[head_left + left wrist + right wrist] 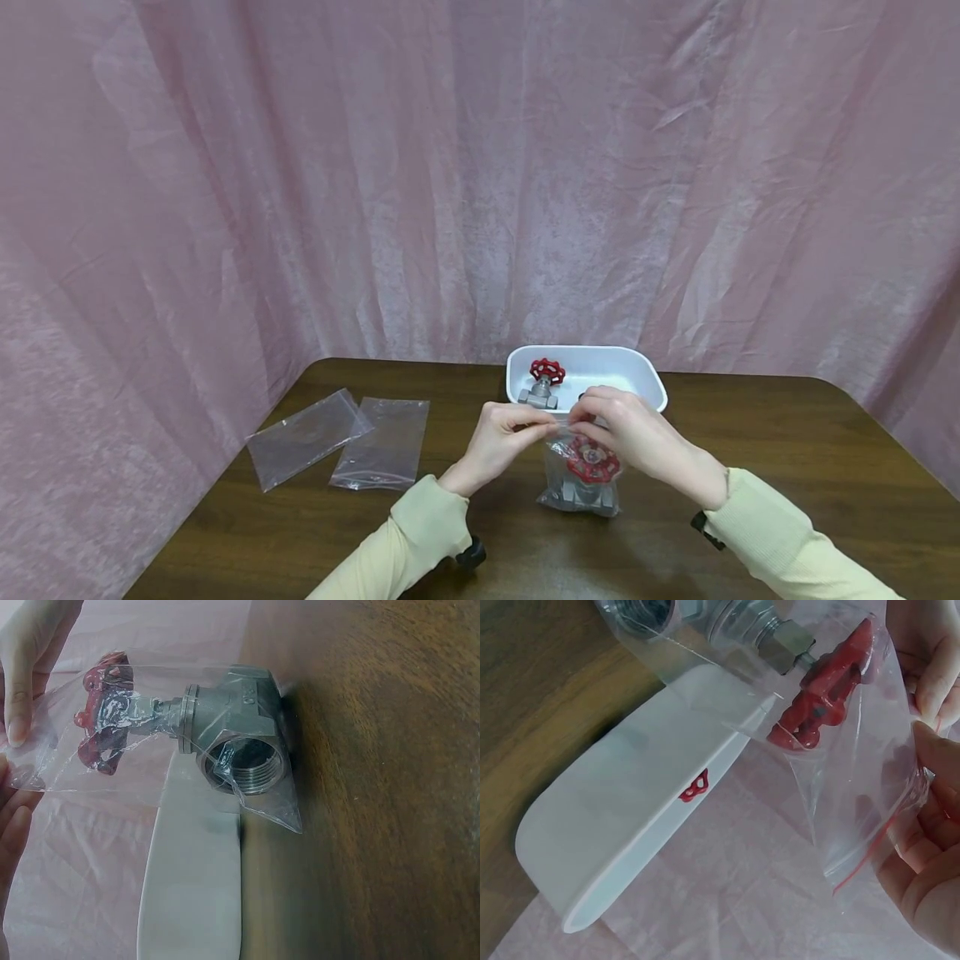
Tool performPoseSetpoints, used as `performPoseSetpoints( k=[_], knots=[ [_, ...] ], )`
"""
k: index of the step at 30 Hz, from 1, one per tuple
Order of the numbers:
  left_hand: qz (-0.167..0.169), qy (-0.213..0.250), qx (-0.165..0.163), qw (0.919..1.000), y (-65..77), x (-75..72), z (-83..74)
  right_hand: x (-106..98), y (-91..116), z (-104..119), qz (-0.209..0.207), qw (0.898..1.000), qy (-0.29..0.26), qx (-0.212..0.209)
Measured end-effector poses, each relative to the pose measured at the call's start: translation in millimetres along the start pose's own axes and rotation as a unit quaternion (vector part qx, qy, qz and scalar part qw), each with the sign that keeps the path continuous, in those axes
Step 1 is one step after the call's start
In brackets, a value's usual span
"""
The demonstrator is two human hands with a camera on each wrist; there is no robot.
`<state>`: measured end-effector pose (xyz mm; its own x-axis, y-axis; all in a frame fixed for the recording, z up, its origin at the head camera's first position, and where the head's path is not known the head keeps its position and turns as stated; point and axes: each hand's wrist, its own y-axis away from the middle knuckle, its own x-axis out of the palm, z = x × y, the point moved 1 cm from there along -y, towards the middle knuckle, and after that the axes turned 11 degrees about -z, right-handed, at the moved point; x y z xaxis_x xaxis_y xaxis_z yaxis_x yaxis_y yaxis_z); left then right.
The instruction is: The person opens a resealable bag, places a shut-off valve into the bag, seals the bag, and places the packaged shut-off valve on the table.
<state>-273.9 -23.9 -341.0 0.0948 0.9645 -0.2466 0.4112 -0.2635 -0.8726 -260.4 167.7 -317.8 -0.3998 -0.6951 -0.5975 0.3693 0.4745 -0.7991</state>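
A clear zip bag is held upright at its top edge, above the front of the tray. Inside it is a metal gate valve with a red handwheel; its threaded opening shows in the left wrist view. My left hand pinches the left end of the bag's mouth between thumb and index finger. The right hand pinches the mouth close beside it. A red line marks the zip strip in the right wrist view. Whether the bag's bottom touches the table I cannot tell.
Behind the bag, a white tray holds another valve with a red handwheel; my right hand hides part of it. Two flat clear bags overlap on the wooden table at the left. Pink curtain surrounds the table.
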Motion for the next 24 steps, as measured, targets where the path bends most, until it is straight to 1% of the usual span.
performPoseSetpoints(
  k=[4,11,18,24],
  knots=[
    [0.001,0.003,-0.004,1.0000,0.5,0.7,2.4,0.5,-0.9,-0.5,0.005,1.000,-0.002,0.012],
    [-0.003,0.016,-0.028,0.9995,1.4,1.4,3.3,0.6,-2.0,-0.8,0.018,1.000,-0.005,0.020],
    [-0.010,0.012,-0.023,0.9996,2.2,1.9,3.0,0.8,-3.5,0.4,0.034,0.999,-0.006,0.038],
    [-0.010,0.015,-0.020,0.9996,2.7,3.0,4.2,0.8,-3.8,1.9,0.032,0.999,-0.001,0.032]
  ],
)
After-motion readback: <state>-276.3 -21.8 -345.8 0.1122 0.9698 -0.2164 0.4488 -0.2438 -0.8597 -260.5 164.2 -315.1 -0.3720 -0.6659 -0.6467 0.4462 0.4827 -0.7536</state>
